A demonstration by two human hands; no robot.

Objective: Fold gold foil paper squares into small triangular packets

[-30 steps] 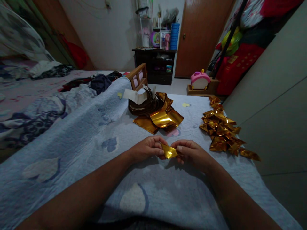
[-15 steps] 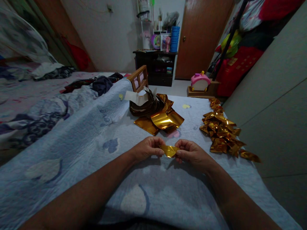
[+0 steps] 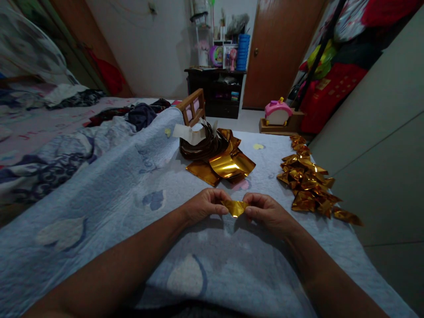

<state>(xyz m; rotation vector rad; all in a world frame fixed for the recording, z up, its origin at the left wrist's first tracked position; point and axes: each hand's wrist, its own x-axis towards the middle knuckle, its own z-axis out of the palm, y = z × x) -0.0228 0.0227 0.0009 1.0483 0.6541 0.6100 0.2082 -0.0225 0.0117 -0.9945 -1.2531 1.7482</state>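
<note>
From the head view, here you are with both hands at the middle of the blue quilt [image 3: 185, 274], and a small piece of gold foil [image 3: 236, 208] spans the gap between them! Your left hand [image 3: 208, 204] has the foil's left end pinched between thumb and fingers, the fingertips closed on it; your right hand [image 3: 265, 212] matches it at the right end, thumb against curled fingers, just as closed. The foil dips in the middle between your two grips, its lower edge bowed towards you. Just beyond your hands lie the loose gold sheets [image 3: 232, 165], overlapping and shining, and up against them on the far left side sits a thick, curled stack of dark sheets [image 3: 200, 148] with a pale strip [image 3: 190, 134] sticking out. Over to the right, what a line-up: crumpled-looking gold pieces [image 3: 304, 176] run in a heap along the quilt's right edge, from the far end towards you, with one pointed piece at the near end. Behind the stack stands a wooden frame [image 3: 192, 107], and further off, a pink and white toy [image 3: 278, 113] rests on a brown box [image 3: 296, 121], with a dark cabinet [image 3: 213, 98] to its left and a closed door [image 3: 281, 53] behind.
</note>
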